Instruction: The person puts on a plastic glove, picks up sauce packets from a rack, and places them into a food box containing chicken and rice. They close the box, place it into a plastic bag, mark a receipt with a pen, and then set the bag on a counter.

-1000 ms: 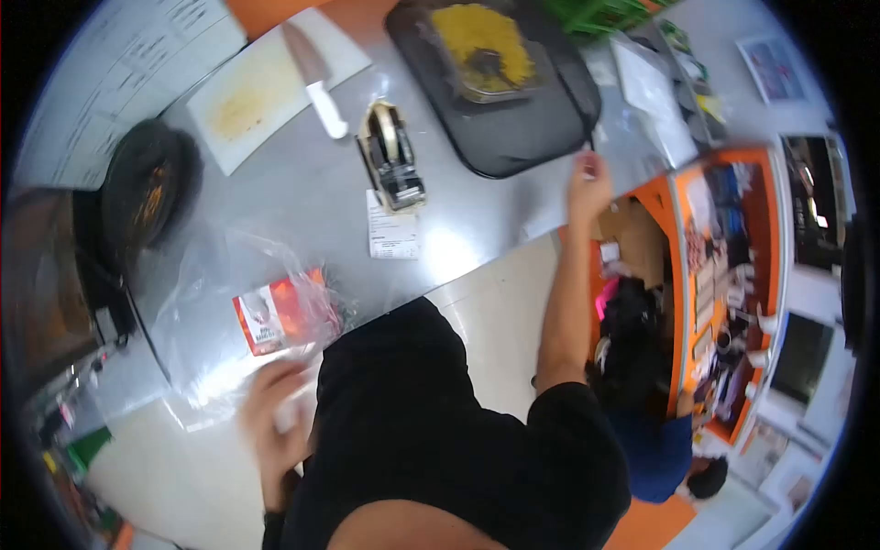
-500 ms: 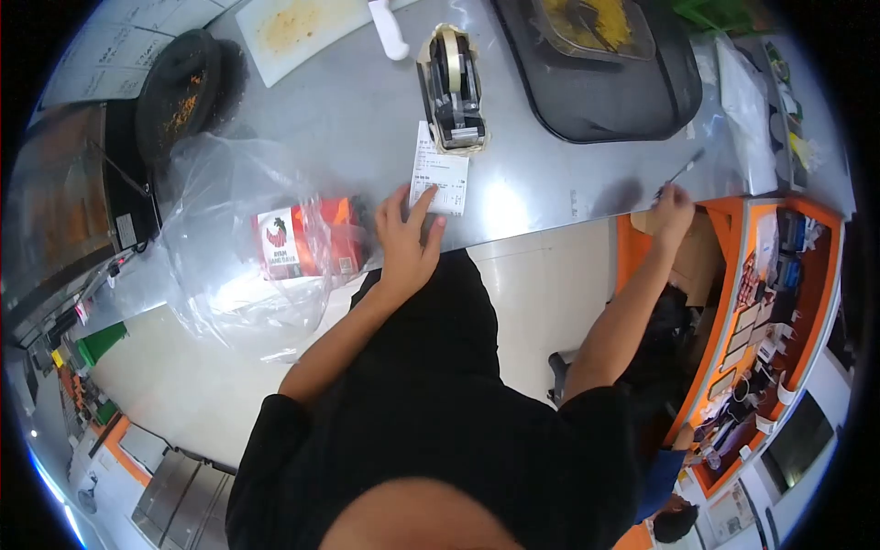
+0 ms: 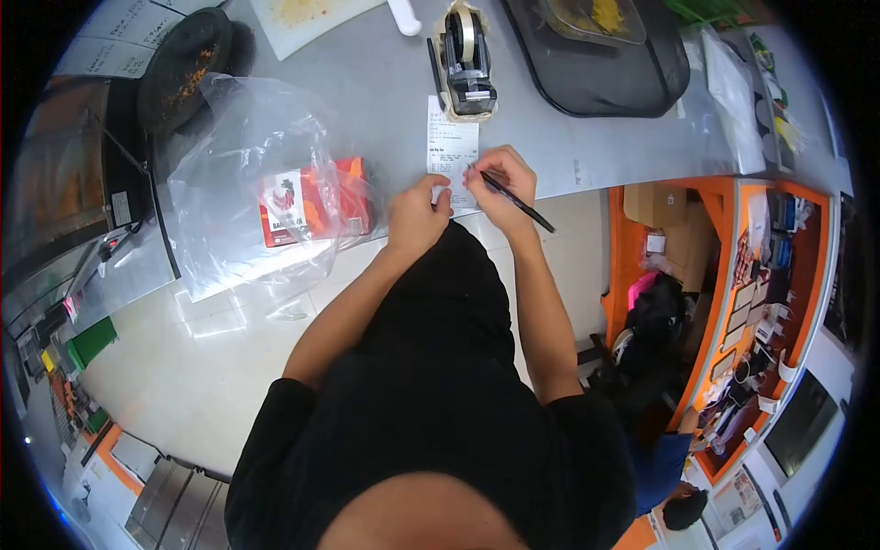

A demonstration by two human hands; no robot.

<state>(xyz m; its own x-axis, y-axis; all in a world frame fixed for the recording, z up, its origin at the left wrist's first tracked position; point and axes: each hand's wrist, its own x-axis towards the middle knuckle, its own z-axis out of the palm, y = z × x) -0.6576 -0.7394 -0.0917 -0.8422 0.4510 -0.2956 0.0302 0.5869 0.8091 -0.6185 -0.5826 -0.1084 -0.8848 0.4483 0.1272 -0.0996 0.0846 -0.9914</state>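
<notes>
A printed paper receipt [image 3: 451, 137] lies on the steel counter, its top end by the tape dispenser [image 3: 467, 64]. My left hand [image 3: 419, 218] is closed at the receipt's lower left edge, finger and thumb tips on the paper. A black pen [image 3: 518, 201] is gripped in my right hand [image 3: 507, 183], which rests over the lower right side of the receipt. The pen slants down to the right, its writing tip hidden among the fingers. Left of my left hand, a red and white box [image 3: 316, 203] sits inside or under a clear plastic bag [image 3: 206, 197].
A black tray [image 3: 605, 96] with a food container stands at the back right, near white plastic bags [image 3: 733, 110]. A cutting board [image 3: 316, 20] with a white-handled knife and a dark round pan [image 3: 188, 69] are at the back left. Orange shelving [image 3: 724, 302] and another person [image 3: 665, 467] are at the right.
My right hand has come from the far right onto the receipt with the pen. My left hand's spread fingers have curled at the paper's edge. The view has shifted slightly.
</notes>
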